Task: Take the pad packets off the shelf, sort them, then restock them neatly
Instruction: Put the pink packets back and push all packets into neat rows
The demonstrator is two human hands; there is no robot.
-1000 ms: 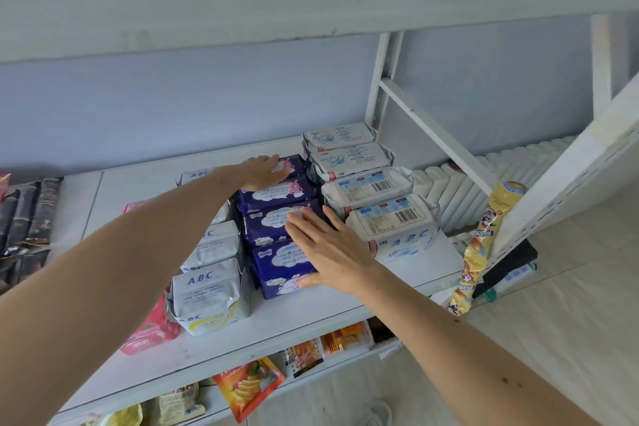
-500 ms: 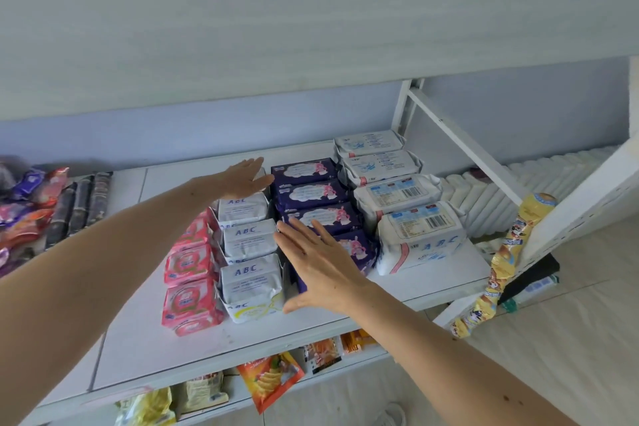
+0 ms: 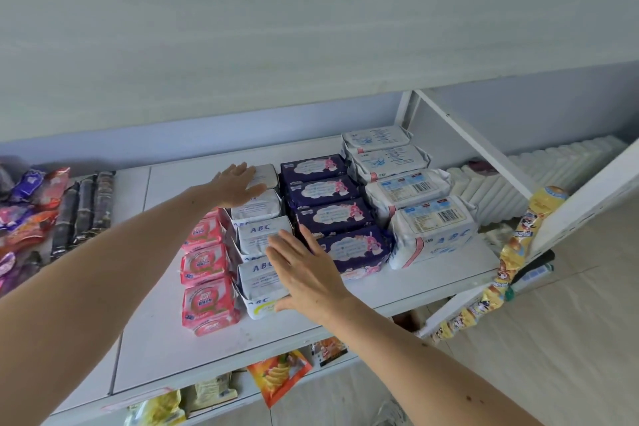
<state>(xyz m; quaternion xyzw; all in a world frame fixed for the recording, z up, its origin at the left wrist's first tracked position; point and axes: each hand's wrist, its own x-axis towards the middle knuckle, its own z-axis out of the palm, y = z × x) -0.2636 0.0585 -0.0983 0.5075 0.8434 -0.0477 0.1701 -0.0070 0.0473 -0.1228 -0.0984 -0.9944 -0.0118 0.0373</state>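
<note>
Pad packets stand in rows on the white shelf [image 3: 397, 290]: pink packets [image 3: 207, 301] on the left, grey-white ABC packets [image 3: 262, 233] beside them, dark purple packets [image 3: 332, 197], and larger white barcode packets [image 3: 432, 228] on the right. My left hand [image 3: 238, 181] lies flat with fingers spread on the rearmost grey-white packet. My right hand [image 3: 307, 273] rests flat against the right side of the front grey-white packets, at the gap to the purple row. Neither hand grips anything.
Dark and colourful snack wrappers [image 3: 45, 214] lie at the shelf's left end. A strip of yellow snack sachets [image 3: 511, 252] hangs at the right upright. Snack bags [image 3: 276, 373] show on the lower shelf. White stacked items [image 3: 539, 176] sit behind the diagonal brace.
Both hands shifted left from the purple row onto the grey-white ABC row. The view tilted up and left, bringing the pink row and wrappers into sight.
</note>
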